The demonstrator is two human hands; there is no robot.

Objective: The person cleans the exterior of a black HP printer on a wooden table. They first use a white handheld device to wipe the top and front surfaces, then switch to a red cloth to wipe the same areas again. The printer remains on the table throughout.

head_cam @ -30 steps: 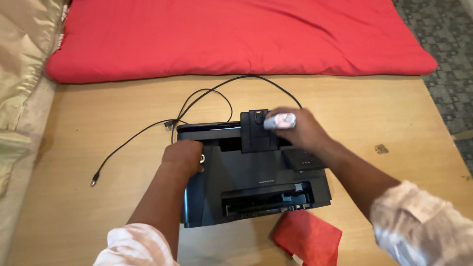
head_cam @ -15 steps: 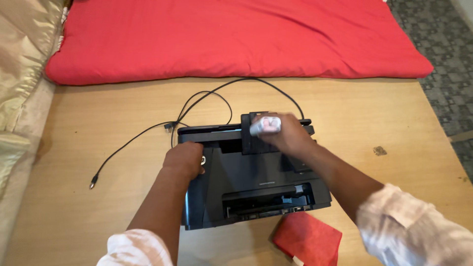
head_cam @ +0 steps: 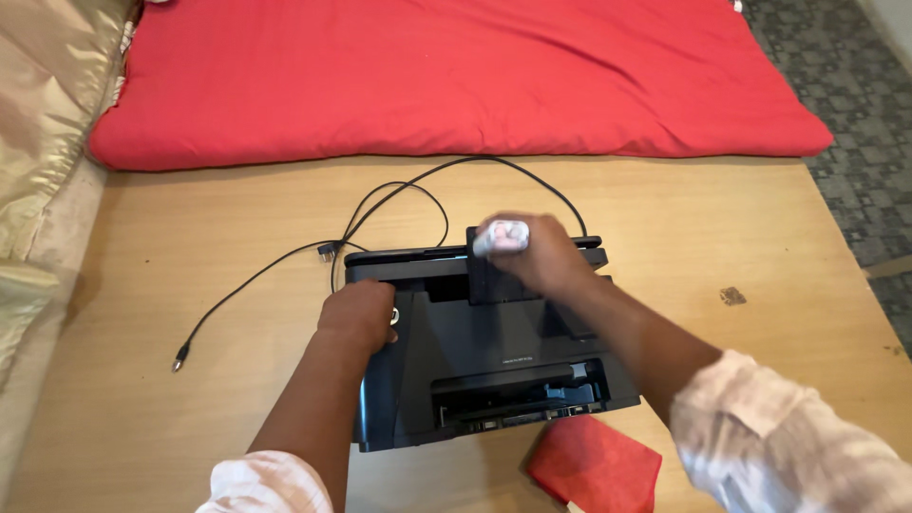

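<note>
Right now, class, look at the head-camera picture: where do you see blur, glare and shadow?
In the head view: the right hand and the small pale object it holds are smeared by motion blur; the left hand on the black printer is sharper; the printer's top shows a soft sheen; the red cushion casts a thin shadow along the wooden table.

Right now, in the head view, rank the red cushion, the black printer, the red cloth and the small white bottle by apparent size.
Largest to smallest:
1. red cushion
2. black printer
3. red cloth
4. small white bottle, partly hidden in the right hand.
</note>
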